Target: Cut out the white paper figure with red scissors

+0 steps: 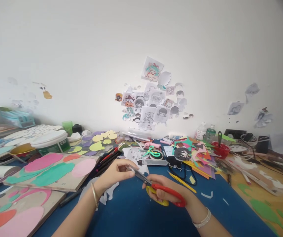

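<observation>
My right hand [166,186] is wrapped round a pair of scissors [142,177] with one red and one yellow handle. The metal blades point up and to the left, toward my left hand [119,172]. The thumb and fingers of that hand are pinched together at the blade tips; what they hold, if anything, is too small or hidden to make out. White paper scraps [109,192] lie on the blue mat [136,217] beside my left wrist. Beyond my hands is a second, green pair of scissors [152,152] on the cluttered desk.
Boards with cut-out coloured shapes [54,172] stand at the left, near a white tub [50,140]. Pens [108,159] lie by my left hand. A yellow craft knife [182,181] and a pile of coloured paper [198,153] are to the right. Drawings [156,97] cover part of the wall.
</observation>
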A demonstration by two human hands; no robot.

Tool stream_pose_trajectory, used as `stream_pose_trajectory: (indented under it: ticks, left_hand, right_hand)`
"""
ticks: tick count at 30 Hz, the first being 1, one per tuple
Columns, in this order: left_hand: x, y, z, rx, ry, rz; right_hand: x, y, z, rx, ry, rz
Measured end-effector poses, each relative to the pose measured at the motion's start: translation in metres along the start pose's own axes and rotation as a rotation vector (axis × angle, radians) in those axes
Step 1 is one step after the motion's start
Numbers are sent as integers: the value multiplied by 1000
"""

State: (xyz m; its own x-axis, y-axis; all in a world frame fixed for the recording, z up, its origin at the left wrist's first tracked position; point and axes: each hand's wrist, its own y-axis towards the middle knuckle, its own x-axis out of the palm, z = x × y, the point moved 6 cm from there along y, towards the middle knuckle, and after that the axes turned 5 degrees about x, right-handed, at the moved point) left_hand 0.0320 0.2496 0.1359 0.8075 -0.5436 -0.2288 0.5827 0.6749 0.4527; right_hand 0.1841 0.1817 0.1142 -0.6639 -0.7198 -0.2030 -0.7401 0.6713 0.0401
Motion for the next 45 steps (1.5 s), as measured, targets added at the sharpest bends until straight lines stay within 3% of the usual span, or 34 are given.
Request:
stream_pose_trajectory:
  ticks: [6,25,38,45]
  left_hand:
    - [0,0,0,-2,40,-5]
    - [-1,0,-1,-16,-1,58]
    - [4,-1,-3,-70,-58,46]
    - [4,0,-3,-64,-75,30]
  right_hand:
    - [-2,0,6,41,-33,29]
    - [2,2,0,-61,-22,10]
    - [4,1,-8,-46,-70,31]
    - [1,1,0,-61,-76,22]
